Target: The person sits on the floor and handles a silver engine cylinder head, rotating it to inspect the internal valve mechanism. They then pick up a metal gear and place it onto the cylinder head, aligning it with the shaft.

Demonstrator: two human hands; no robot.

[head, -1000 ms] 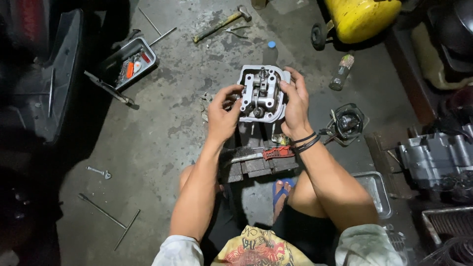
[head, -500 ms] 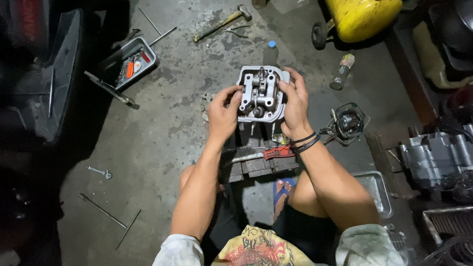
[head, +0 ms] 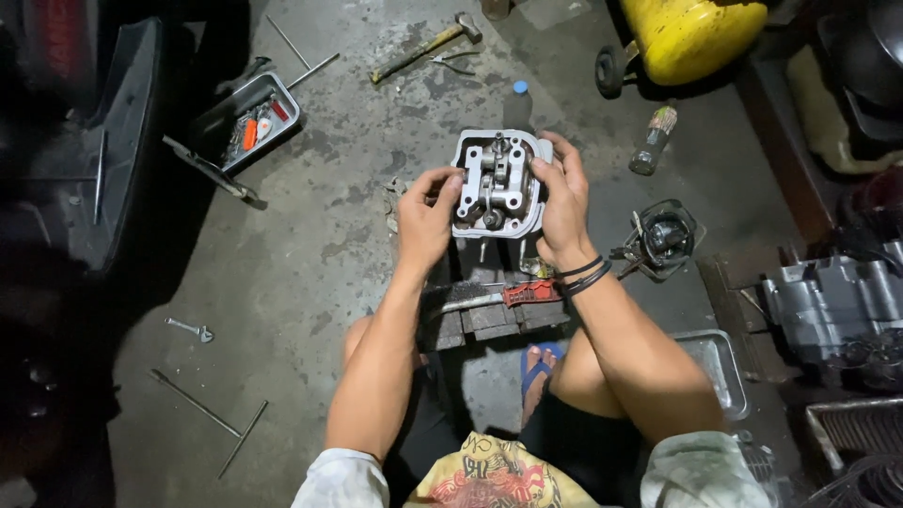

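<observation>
A grey metal engine cylinder head (head: 497, 183) with rocker arms showing is held up above the concrete floor between both hands. My left hand (head: 426, 218) grips its left side, thumb on the edge. My right hand (head: 562, 200) clasps its right side, fingers curled over the top corner; black bands circle that wrist. Below the head lies a dark block (head: 489, 315) with a red-handled tool (head: 527, 293) across it.
A metal tray (head: 246, 120) of small tools sits at upper left, a hammer (head: 425, 47) at the top, a yellow tank (head: 687, 33) at upper right. A bottle (head: 652, 141), a round engine part (head: 663, 237), an engine case (head: 832, 306), a pan (head: 717, 372) and loose rods (head: 198, 404) lie around.
The cylinder head has shifted very slightly in my hands; both hands keep the same grip. Nothing else moved.
</observation>
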